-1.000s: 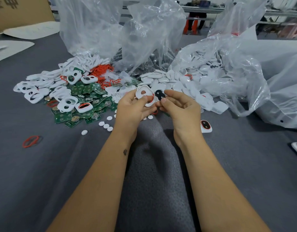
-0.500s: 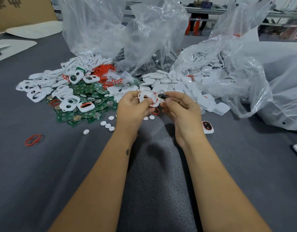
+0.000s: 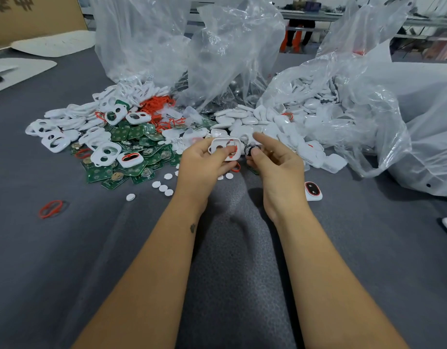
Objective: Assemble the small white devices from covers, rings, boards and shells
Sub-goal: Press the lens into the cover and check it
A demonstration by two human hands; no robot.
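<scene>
Cover is my landmark. I see the left hand (image 3: 202, 165) pinching the white cover (image 3: 225, 148) at its near edge, thumb curled over the face, an orange ring (image 3: 232, 148) already lying in its opening. Change since a second ago: the small dark part (image 3: 250, 149) was held face-on and apart from the cover; half a second ago it was turned edge-on; now it sits right at the cover's right edge, touching or nearly so, can't tell which. The right hand (image 3: 277, 162) pinches it with thumb and a curled finger, index finger sticking out straight over the pile beyond. What the dark part is exactly, I can't tell, too blurred. My read: ring step is done on this unit and the insert is about to be seated, so this device is roughly mid-build, board and shell likely outstanding. Left of the cover: green boards (image 3: 131, 137) heaped with loose white covers (image 3: 53, 137). Beyond the cover: white shells (image 3: 245, 117) spilling from a plastic bag (image 3: 343, 102). Right and nearer than the cover: one finished-looking device (image 3: 313, 191) on the grey cloth (image 3: 242, 273). Small white discs (image 3: 163, 187) lie near-left of the cover, a stray orange ring (image 3: 50, 209) far left.
</scene>
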